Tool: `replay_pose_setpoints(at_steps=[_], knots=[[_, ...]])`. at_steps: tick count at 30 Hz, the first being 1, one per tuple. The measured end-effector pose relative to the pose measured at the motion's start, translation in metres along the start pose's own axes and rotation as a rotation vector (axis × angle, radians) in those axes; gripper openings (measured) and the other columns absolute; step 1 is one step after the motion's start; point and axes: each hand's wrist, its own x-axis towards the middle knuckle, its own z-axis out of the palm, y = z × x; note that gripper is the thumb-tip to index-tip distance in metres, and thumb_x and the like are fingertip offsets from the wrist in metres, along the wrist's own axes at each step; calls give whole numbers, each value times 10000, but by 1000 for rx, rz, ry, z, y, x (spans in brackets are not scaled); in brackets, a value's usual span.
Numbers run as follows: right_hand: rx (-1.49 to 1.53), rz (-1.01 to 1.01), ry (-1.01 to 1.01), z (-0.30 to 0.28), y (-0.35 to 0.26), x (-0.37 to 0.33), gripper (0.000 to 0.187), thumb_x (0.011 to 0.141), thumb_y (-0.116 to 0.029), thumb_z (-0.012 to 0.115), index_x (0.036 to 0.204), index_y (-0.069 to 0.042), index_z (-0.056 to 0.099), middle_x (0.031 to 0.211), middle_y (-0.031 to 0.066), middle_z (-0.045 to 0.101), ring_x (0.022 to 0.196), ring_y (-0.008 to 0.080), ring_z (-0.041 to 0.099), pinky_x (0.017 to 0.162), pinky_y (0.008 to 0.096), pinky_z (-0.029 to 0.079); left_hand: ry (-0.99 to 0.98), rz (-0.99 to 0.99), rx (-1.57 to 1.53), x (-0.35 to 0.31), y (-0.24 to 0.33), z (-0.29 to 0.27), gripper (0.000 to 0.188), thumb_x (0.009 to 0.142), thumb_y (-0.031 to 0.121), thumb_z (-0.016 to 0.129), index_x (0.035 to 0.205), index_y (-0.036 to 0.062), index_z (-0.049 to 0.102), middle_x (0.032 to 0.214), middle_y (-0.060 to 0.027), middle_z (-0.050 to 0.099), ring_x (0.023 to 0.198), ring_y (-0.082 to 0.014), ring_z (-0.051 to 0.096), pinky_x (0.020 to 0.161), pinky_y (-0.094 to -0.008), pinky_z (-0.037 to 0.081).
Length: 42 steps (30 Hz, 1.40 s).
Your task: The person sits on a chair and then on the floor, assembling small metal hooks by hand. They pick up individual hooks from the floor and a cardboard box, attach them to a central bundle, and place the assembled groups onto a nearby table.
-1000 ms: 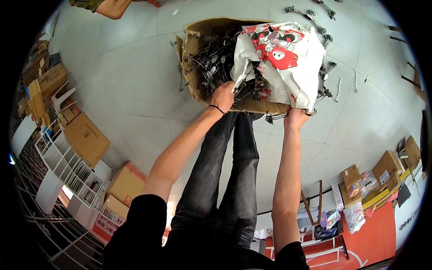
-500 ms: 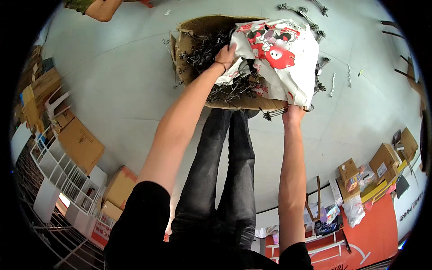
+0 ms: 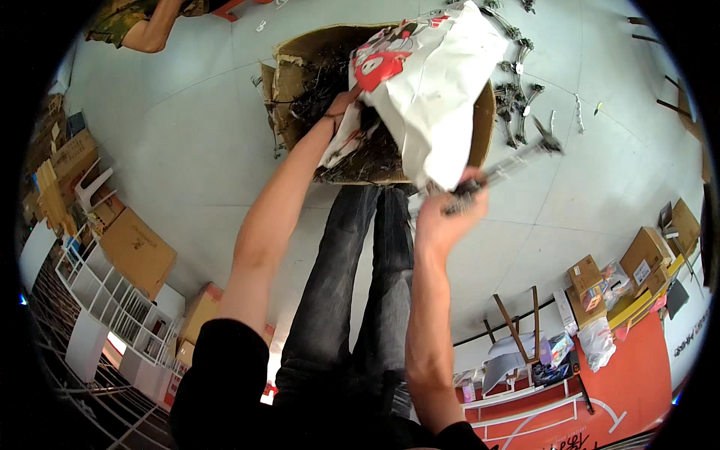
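A large white plastic bag [image 3: 442,82] with a red and black cartoon print is lifted, tilted, over an open cardboard box [image 3: 484,139]. Inside the box lies a tangle of thin black wiry pieces [image 3: 319,90]. My left hand [image 3: 345,105] is closed on the bag's edge at the box's left side. Near the box's front right corner, my right hand [image 3: 454,214] is wrapped round a bundle of dark, rod-like hangers [image 3: 510,165], blurred by motion. The bag's lower corner touches or nearly touches that hand; whether it is gripped too, I cannot tell.
More dark hanger-like bundles [image 3: 517,97] lie on the grey floor right of the box. Another person's arm [image 3: 154,30] shows at the upper left. Cartons [image 3: 135,244] and a white rack [image 3: 112,307] stand left; cartons [image 3: 641,255] and a wooden-legged stool [image 3: 517,330] are at right.
My right hand has come nearer and left, with the dark bundle now swung out to the right. The bag has tilted and shifted left. My left hand has moved slightly left and nearer.
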Motion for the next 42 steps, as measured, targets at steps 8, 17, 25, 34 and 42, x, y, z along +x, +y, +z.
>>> replay_pose_setpoints(at_steps=[8,17,25,34,42], knots=[[-77,250,-43,-21,-5,-25,270,885,-34,635,1127,54,556,1020,127,632,946,184,630,813,312,533,-54,12,-6,-44,-34,16,620,955,550,494,1070,-24,699,1006,-146,695,864,-209,654,743,-397,510],[421,677,21,0,88,50,351,872,64,649,1214,22,582,1169,135,635,959,234,669,742,371,612,-76,37,596,-37,9,66,821,885,803,369,557,60,489,535,-36,462,565,-190,459,606,-380,349],[358,600,67,-40,70,18,366,881,79,589,1241,59,529,1144,138,631,939,228,660,749,365,597,204,217,569,-65,-12,77,865,863,779,445,743,-56,635,685,-211,599,748,-335,587,715,-467,437],[160,552,26,-132,-58,-61,438,968,-122,606,1379,-14,497,1374,131,539,1185,267,595,944,422,556,244,239,547,-247,76,112,804,904,664,535,738,-120,606,696,-309,584,682,-402,616,663,-468,451],[173,568,72,-115,-31,-38,375,937,-51,620,1296,12,532,1292,118,582,1074,217,618,911,359,537,427,273,698,-198,49,120,849,876,741,514,730,-89,617,685,-300,580,645,-352,609,646,-461,457]])
